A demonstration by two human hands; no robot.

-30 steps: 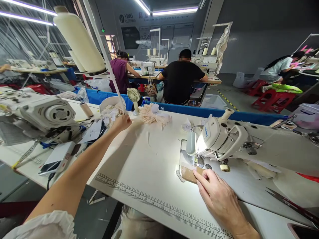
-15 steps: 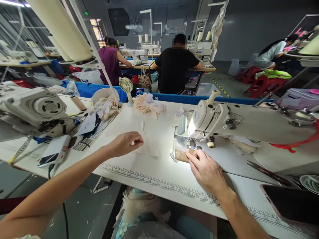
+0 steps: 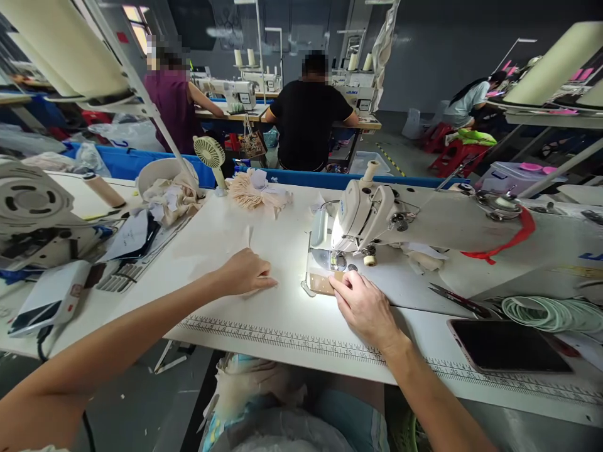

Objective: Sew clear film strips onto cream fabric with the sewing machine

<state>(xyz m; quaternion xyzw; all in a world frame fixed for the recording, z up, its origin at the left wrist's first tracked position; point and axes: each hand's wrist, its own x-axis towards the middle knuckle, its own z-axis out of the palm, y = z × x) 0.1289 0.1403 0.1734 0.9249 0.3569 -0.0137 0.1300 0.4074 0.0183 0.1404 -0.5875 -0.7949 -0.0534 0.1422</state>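
My left hand (image 3: 245, 274) lies on the white table, fingers pressed together on a thin cream fabric piece (image 3: 249, 240) that is hard to tell from the tabletop. My right hand (image 3: 365, 307) rests at the needle plate of the white sewing machine (image 3: 372, 213), its fingertips on a small brown cardboard piece (image 3: 321, 284) lit by the machine's lamp. The needle area is bright and partly hidden by the machine head.
A black phone (image 3: 506, 345), scissors (image 3: 459, 300) and a coil of pale green cord (image 3: 541, 312) lie at the right. A bowl of cream scraps (image 3: 164, 182), a small fan (image 3: 210, 154) and a tassel bundle (image 3: 254, 191) sit behind. Other people sew at tables beyond.
My left hand came back from the scrap pile at the far left, dragging a cream fabric piece toward the machine. My right hand stayed on the brown piece. The view shifted right.
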